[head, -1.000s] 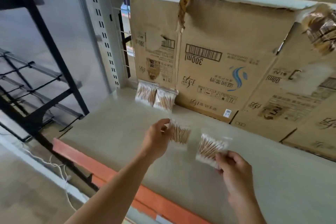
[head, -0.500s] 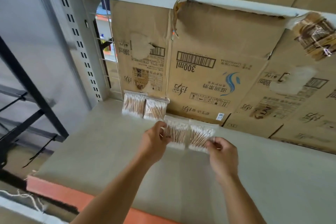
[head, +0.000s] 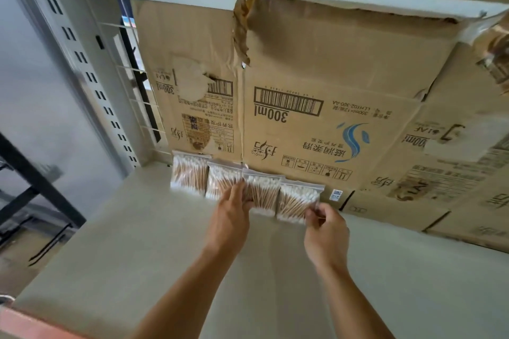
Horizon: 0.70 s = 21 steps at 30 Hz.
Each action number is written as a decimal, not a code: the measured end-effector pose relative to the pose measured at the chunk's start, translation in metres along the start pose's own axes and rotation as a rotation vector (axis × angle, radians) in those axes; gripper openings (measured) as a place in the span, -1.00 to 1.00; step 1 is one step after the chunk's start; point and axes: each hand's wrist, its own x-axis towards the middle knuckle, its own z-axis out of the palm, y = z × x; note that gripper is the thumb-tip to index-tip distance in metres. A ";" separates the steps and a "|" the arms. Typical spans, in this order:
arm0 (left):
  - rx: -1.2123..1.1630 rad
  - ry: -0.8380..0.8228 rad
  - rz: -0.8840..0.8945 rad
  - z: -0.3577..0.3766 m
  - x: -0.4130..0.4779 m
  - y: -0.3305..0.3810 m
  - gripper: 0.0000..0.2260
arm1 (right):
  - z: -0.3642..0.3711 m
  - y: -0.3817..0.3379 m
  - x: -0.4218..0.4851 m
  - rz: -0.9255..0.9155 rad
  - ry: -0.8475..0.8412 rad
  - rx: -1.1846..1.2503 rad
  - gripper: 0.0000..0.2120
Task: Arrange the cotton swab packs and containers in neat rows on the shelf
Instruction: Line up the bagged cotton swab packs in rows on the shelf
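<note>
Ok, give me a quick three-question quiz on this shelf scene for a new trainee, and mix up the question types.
1. How many cotton swab packs stand in the row at the back of the shelf?
2. True or false: the right hand pinches the lower corner of the rightmost pack.
3. What stands directly behind the row? A. a mirror B. cardboard C. a curtain

Key: 1. four; 2. true; 3. B
</note>
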 end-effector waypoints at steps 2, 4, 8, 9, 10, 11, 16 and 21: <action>0.012 0.026 -0.005 0.002 0.000 -0.001 -0.64 | 0.000 0.002 0.001 -0.011 0.020 -0.008 -0.86; 0.016 0.047 -0.007 0.003 0.000 -0.001 -0.64 | 0.001 0.002 0.002 -0.004 0.019 0.001 -0.87; 0.015 0.063 -0.013 0.004 0.001 0.002 -0.65 | 0.001 0.000 0.004 -0.006 -0.023 0.004 -0.86; 0.013 0.067 -0.017 0.004 0.001 0.001 -0.66 | 0.001 -0.001 0.004 -0.006 -0.033 0.006 -0.86; 0.010 0.071 -0.022 0.004 0.001 0.001 -0.66 | 0.001 -0.002 0.004 -0.005 -0.042 0.004 -0.85; 0.007 0.070 -0.028 0.005 0.000 0.000 -0.66 | 0.000 -0.002 0.004 -0.004 -0.049 0.000 -0.85; 0.006 0.069 -0.031 0.002 -0.006 -0.002 -0.65 | -0.005 -0.004 -0.001 -0.007 -0.060 -0.007 -0.81; 0.047 0.024 -0.064 -0.007 -0.020 -0.005 -0.62 | -0.011 -0.007 -0.012 0.037 -0.001 0.010 -0.59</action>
